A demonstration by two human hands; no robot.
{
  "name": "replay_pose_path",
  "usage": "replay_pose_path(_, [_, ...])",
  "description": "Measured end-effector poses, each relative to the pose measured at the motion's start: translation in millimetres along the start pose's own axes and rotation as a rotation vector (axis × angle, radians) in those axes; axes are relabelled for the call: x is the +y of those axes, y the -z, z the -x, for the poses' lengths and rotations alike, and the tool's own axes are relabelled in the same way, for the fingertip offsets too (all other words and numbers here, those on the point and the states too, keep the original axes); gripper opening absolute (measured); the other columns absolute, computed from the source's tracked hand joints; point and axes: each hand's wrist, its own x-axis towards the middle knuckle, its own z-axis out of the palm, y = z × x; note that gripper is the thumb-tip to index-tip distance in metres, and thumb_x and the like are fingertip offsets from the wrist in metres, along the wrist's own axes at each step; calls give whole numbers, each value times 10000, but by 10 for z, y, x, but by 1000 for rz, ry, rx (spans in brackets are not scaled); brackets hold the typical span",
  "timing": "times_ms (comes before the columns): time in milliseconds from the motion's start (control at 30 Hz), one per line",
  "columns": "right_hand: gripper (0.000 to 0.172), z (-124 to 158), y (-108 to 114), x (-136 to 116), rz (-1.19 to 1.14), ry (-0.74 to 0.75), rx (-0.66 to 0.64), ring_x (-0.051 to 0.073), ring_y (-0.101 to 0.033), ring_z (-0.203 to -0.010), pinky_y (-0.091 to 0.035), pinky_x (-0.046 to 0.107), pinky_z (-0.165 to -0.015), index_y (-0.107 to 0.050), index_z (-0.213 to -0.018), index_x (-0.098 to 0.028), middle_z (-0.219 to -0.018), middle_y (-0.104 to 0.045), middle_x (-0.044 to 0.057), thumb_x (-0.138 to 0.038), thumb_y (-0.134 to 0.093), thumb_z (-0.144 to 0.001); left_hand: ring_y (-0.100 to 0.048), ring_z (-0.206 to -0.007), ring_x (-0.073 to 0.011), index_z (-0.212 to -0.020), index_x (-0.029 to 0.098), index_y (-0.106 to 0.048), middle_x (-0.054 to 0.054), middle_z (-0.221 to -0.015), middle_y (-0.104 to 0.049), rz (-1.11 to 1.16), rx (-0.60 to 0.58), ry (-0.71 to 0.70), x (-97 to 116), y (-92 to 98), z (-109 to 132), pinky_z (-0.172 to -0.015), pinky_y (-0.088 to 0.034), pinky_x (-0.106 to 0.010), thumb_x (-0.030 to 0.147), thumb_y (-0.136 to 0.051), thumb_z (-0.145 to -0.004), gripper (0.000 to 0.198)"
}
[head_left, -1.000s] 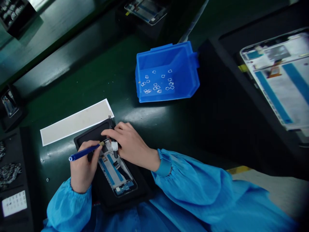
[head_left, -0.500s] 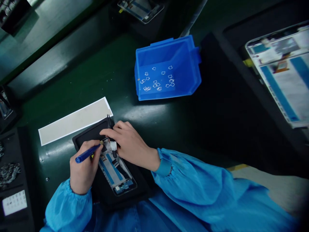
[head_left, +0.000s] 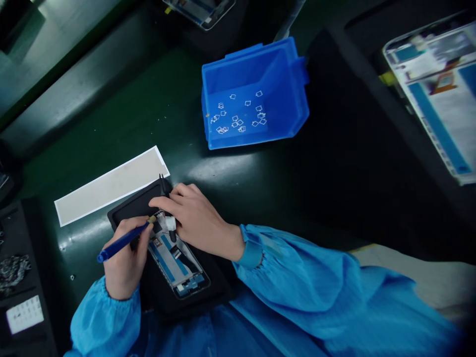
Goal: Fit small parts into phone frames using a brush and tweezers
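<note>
My left hand (head_left: 124, 265) is closed round a blue pen-like tool (head_left: 121, 243), its tip touching the top end of a phone frame (head_left: 177, 263). The frame lies in a black tray (head_left: 134, 208) near the table's front edge. My right hand (head_left: 193, 218) rests on the frame's top end, fingers curled, gripping black tweezers (head_left: 165, 198) and pressing a small white piece (head_left: 170, 223). Both arms wear blue sleeves.
A blue bin (head_left: 255, 94) holding several small white square parts stands behind the tray. A white strip of paper (head_left: 109, 184) lies to the left. A printed sheet (head_left: 437, 89) is at the right, dark trays (head_left: 18, 297) at the left edge.
The blue tool's back end has swung out and down to the left again. My right hand stays on the frame. The whole view has shifted slightly as my head moved.
</note>
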Motion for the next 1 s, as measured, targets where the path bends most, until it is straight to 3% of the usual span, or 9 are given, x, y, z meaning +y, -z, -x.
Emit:
replay_pose_path(500, [464,-8,5,-5,-12,2,-3,232,-444,-861,-240,326,-681,-580,-1190,-182,-859,-640,39,61,-522,-799,-714,-796,-142,-1001,200,-597,-16,-883,-717,-166,-13,-107,31,-27,-28,-713,-538,-218,220,-628,-910,98])
replay_pose_path(1000, [484,3,-9,-6,-8,13,24,234,-443,-851,-241,332,-671,-584,-1173,-168,-833,-619,44,89,-459,-781,-714,-825,-157,-971,210,-580,-18,-914,-728,-37,91,-52,-57,-119,106,-739,-532,-249,167,-696,-853,172])
